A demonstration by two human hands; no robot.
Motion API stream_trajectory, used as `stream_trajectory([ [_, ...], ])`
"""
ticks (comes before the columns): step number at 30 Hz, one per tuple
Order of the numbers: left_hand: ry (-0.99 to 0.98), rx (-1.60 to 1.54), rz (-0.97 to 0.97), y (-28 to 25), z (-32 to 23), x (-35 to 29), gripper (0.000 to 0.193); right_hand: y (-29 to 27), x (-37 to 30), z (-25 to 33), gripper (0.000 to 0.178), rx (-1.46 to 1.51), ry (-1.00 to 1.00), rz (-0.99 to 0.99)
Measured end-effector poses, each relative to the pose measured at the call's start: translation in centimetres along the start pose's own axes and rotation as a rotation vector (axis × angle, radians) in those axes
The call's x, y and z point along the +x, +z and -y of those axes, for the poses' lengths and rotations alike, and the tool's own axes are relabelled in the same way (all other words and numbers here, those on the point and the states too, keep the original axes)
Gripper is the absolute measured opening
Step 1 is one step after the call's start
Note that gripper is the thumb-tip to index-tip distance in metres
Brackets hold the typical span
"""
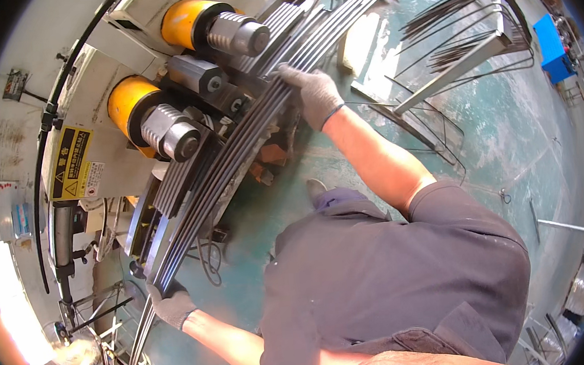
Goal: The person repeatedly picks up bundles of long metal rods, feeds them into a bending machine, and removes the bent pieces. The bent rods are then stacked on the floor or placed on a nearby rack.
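Several long, thin metal bars run as a bundle from the lower left to the upper right, along the front of a machine. Gloved in grey, my left hand is closed around the bundle near its lower left end. My right hand, also gloved, grips the same bars farther up, with its fingertips over their top side. Just behind the bundle are the machine's steel blocks and two yellow cylinders with ribbed metal ends. More bars lie in the machine beside the held ones.
A metal rack holding thin bent rods stands at the upper right. Farther right is a blue box. A yellow warning sign and a black hose are on the machine's left side. Green floor stretches out to the right.
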State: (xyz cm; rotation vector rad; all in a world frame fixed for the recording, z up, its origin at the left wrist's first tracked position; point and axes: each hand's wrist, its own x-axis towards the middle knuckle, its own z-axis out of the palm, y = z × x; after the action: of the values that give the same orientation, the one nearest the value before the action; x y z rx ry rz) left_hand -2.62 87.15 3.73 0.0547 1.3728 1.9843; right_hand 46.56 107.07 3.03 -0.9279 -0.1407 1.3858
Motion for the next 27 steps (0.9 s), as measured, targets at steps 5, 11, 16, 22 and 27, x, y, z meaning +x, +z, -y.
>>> stream_trajectory([
  [5, 0.095, 0.177, 0.133, 0.3, 3.1, 1.1, 0.038, 2.9, 1.0, -3.7, 0.034, -0.249, -0.023, 0.033],
  [11, 0.039, 0.031, 0.04, 3.4, 6.4, 3.7, 0.041, 2.8, 3.2, -8.1, 0.037, -0.528, -0.332, 0.175],
  [16, 0.066, 0.406, 0.174, 6.4, 7.2, 2.8, 0.033, 5.4, 4.3, -10.2, 0.038, -0.628, -0.265, -0.072],
  [22, -0.227, -0.046, 0.053, 9.7, 5.4, 3.1, 0.036, 6.8, 7.9, -11.0, 0.032, -0.486, -0.127, -0.041],
  [27, -0.276, -0.109, 0.281, 2.5, 4.9, 11.6, 0.046, 6.7, 10.1, -10.9, 0.012, -0.358, 0.052, -0.03],
])
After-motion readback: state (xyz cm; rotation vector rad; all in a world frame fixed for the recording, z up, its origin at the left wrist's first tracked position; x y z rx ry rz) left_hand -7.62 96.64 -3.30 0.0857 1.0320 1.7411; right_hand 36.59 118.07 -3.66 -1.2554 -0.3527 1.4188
